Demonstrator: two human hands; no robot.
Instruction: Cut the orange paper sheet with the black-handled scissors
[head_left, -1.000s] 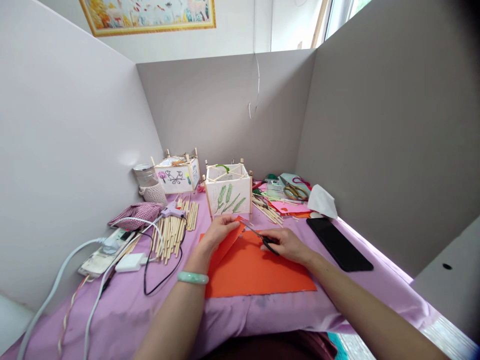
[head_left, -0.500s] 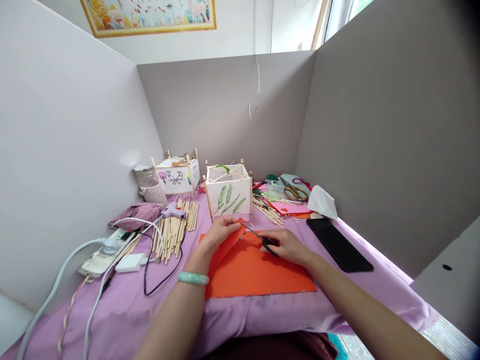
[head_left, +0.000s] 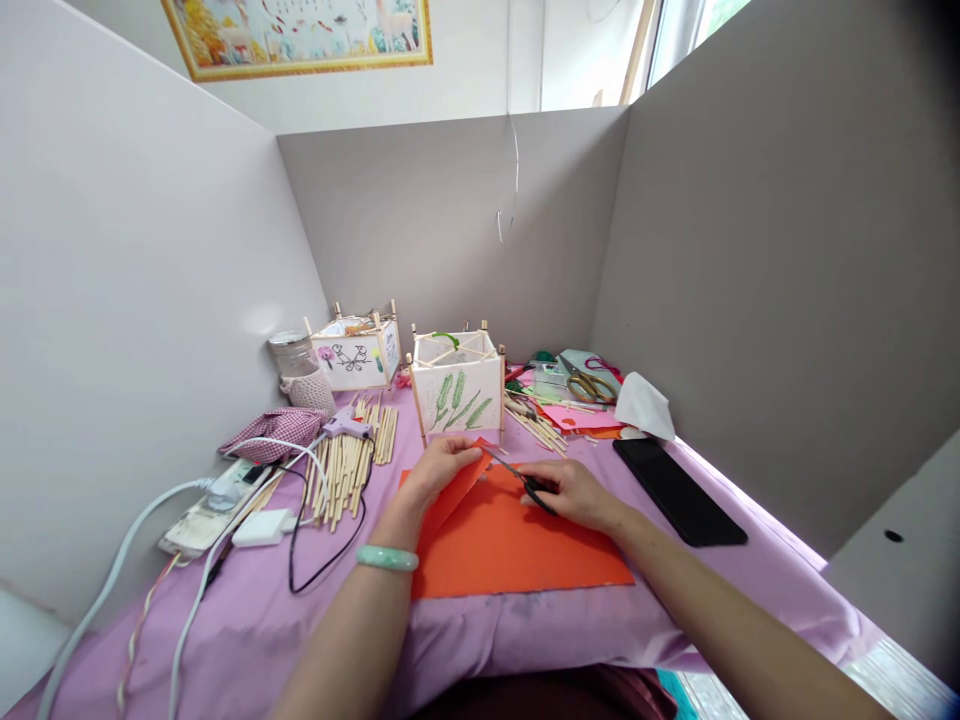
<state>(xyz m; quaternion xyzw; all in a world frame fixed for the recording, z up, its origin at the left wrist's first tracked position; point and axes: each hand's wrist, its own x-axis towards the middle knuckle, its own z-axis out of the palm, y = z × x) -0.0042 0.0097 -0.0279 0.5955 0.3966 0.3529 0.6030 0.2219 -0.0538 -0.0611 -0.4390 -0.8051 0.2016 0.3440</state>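
Note:
My left hand (head_left: 448, 464) pinches a piece of red-orange paper (head_left: 456, 492) near its upper tip. In my right hand (head_left: 571, 490) is a pair of small scissors (head_left: 537, 492) with dark handles, its blades pointing left toward the edge of that piece. Beneath both hands a larger orange-red sheet (head_left: 525, 560) lies flat on the purple tablecloth (head_left: 465, 635). Right behind my hands stands a box lantern (head_left: 459, 395) of wooden sticks and white panels, with green plant drawings on the front. How far the blades are apart is too small to tell.
Wooden sticks (head_left: 341, 485), a hot glue gun (head_left: 347, 422), a power strip (head_left: 202, 520) and cords lie left. Farther back are a second box lantern (head_left: 352, 355) and a jar (head_left: 291, 352). A phone (head_left: 679, 492), large scissors (head_left: 585, 382) and paper scraps lie right. Grey panels enclose the table.
Both hands, the paper and the scissors keep nearly the same position. The whole view has shifted down very slightly.

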